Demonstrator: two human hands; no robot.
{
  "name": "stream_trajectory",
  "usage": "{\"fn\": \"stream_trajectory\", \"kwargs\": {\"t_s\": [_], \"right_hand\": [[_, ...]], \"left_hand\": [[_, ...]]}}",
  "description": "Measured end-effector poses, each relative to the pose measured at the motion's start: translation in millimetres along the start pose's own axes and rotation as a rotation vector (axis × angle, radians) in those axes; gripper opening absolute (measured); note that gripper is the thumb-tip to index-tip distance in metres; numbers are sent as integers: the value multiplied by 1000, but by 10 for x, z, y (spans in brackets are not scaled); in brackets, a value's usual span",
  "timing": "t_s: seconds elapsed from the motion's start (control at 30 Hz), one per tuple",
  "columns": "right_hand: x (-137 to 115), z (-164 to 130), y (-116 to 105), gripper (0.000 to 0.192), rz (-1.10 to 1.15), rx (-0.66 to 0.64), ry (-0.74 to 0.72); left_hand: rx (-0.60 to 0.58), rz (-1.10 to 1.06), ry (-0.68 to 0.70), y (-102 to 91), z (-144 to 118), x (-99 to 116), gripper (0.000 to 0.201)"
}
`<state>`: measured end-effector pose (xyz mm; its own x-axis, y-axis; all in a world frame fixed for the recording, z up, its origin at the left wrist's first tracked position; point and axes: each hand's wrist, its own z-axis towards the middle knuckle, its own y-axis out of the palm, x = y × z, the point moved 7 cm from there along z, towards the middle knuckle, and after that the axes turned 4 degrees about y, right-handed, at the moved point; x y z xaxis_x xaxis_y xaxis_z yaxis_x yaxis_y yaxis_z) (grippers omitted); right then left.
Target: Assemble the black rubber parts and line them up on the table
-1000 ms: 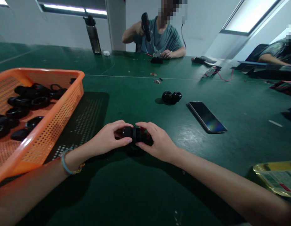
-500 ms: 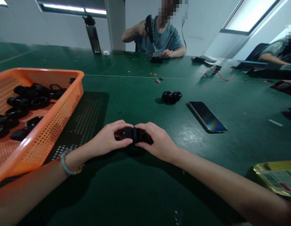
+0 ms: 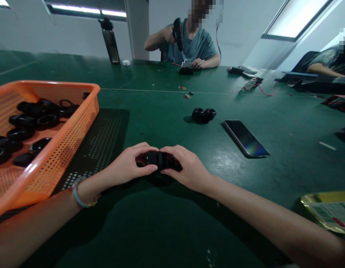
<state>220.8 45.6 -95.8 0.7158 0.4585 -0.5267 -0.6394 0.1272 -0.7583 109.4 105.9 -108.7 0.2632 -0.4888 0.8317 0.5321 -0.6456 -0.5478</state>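
Here the left hand (image 3: 127, 165) and the right hand (image 3: 186, 168) both pinch one small black round part (image 3: 158, 159) between them, just above the green table (image 3: 167, 223) and close to the person. To the left sits an orange basket (image 3: 63, 137) with more black rings (image 3: 24, 123) in it. Farther out lie two black parts (image 3: 203, 114) stuck together and a dark phone (image 3: 246, 138), and across the table another person holds a black power tool (image 3: 178, 32).

- The scene is rather dim; light comes from ceiling strips (image 3: 85, 10) and a bright window (image 3: 295, 16) far beyond the right hand (image 3: 186, 169).
- Glare lies on the phone (image 3: 246, 138) right of it.
- Edges look bent.
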Motion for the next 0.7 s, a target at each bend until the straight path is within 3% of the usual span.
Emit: {"fn": "stream_trajectory", "kwargs": {"t_s": [0.7], "right_hand": [[24,7,20,36,-10,-62,74]], "left_hand": [[-8,9,9,0,-5,13,37]]}}
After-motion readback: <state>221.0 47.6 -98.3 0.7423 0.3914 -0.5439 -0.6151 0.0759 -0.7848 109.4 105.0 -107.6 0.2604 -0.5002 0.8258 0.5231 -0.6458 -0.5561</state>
